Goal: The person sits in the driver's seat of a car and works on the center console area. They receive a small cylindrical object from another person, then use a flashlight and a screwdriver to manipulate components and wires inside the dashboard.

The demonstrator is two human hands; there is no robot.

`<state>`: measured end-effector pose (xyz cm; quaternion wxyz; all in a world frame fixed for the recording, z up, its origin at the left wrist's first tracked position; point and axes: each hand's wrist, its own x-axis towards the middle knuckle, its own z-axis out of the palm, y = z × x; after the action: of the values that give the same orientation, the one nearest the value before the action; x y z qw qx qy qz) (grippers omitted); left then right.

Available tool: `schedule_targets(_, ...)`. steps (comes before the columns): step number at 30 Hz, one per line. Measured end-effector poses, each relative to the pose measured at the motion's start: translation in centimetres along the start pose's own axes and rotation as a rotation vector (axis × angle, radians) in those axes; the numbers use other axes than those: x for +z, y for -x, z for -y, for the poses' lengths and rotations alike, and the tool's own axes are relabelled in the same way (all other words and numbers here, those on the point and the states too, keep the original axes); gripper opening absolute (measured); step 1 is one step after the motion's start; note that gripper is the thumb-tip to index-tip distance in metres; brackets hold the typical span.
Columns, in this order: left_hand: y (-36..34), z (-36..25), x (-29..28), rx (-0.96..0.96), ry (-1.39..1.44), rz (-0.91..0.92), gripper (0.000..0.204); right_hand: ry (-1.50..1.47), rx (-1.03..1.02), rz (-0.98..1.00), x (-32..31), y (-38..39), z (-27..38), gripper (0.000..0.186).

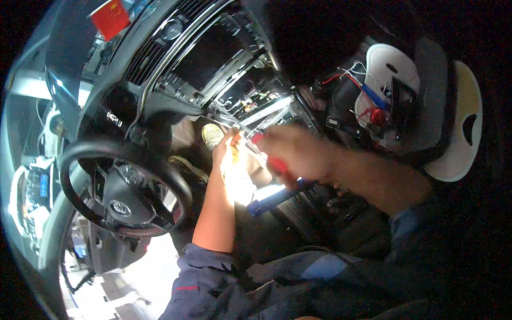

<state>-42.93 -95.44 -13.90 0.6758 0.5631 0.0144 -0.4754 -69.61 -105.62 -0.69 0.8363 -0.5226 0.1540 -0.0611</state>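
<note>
My left hand [228, 152] reaches to the open centre console, its fingers drawn together in strong glare. Whatever lies between them is washed out. Close to its right, my right hand [306, 152], blurred by motion, is closed around a red-handled tool [278, 164]. Red parts of the tool show on two sides of the fist; its working end cannot be made out. Below both hands lies a blue work light [274, 198], its bright strip shining over them. Ahead of the hands, the opened dashboard centre [250, 98] shows exposed metal and loose parts.
A black steering wheel [125, 186] stands at the left. On the right seat side lie white seat-shaped panels [452, 154], red and blue wires [373, 96] and a small black device [341, 125]. Down in the footwell is a yellowish shoe [212, 134]. A red flag [110, 20] stands on the dashboard.
</note>
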Motion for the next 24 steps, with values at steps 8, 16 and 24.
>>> schedule_targets(8,-2.4,-0.1,-1.1,-0.074,0.425,0.358,0.025,0.740,0.225,-0.478,6.1,-8.0,-9.1,0.038)
schedule_targets(16,-6.3,1.4,0.7,-0.049,0.555,0.438,0.029,1.138,0.037,-0.399,4.6,-10.7,-11.4,0.027)
schedule_targets(24,-7.0,1.5,1.8,-0.019,0.396,0.254,0.024,0.697,0.122,-0.456,1.6,-11.5,-11.7,0.031)
